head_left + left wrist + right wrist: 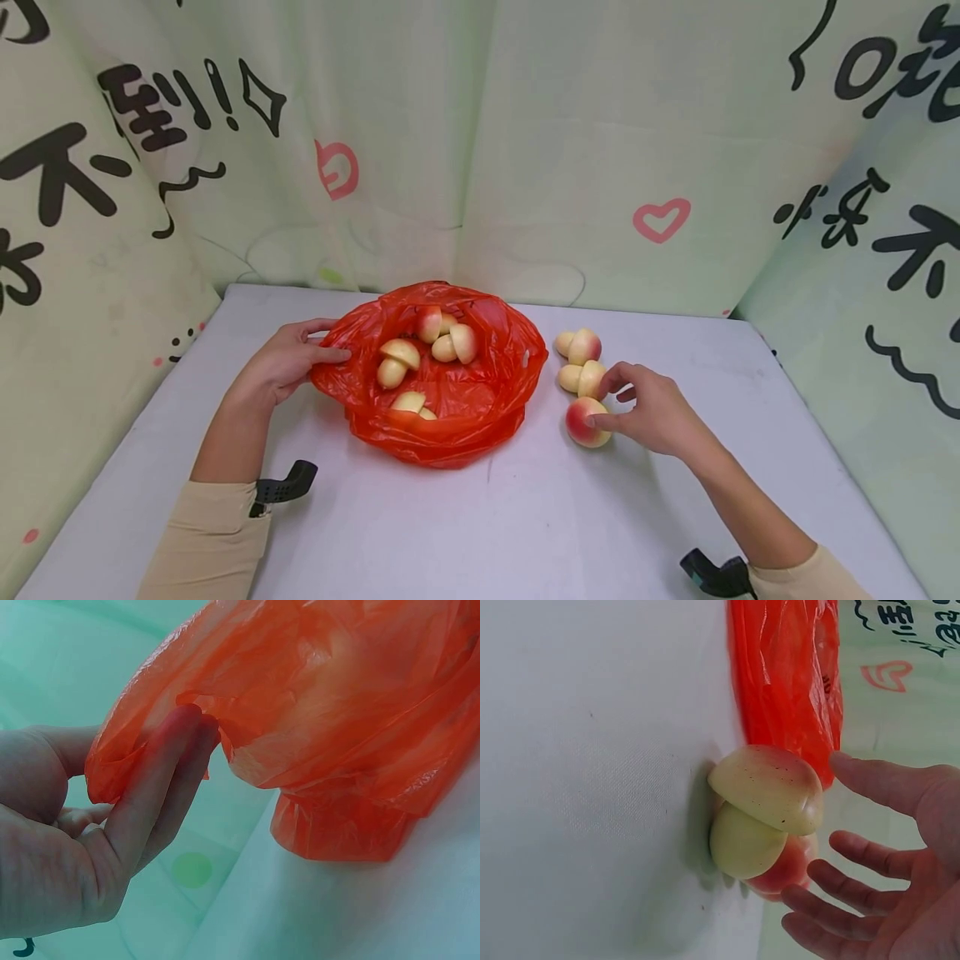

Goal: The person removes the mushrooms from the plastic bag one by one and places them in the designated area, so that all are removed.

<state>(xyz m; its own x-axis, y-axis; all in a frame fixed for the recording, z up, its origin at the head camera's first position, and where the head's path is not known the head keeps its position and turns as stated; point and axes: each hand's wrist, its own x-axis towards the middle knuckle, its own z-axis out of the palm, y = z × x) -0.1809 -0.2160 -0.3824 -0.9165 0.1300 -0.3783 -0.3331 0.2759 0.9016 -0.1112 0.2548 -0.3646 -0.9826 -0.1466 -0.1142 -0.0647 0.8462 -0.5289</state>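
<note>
A red plastic bag (pixel 442 446) stands on the table with its mouth spread, and several toy mushrooms (pixel 400 354) lie inside. My left hand (pixel 288 362) pinches the bag's left rim; in the left wrist view, the film of the bag (pixel 337 750) passes between thumb and fingers. Right of the bag, three toy mushrooms stand in a row. The nearest toy mushroom (pixel 582 419) has a red and cream cap. Around it my right hand (pixel 656 412) spreads thumb and fingers. The right wrist view shows a gap between these fingers and that mushroom (pixel 761 784).
Behind the near mushroom are a middle toy mushroom (pixel 588 379) and a far one (pixel 585 346). A white cloth covers the table (pixel 450 533). Pale printed curtains (pixel 555 167) close off the back and both sides.
</note>
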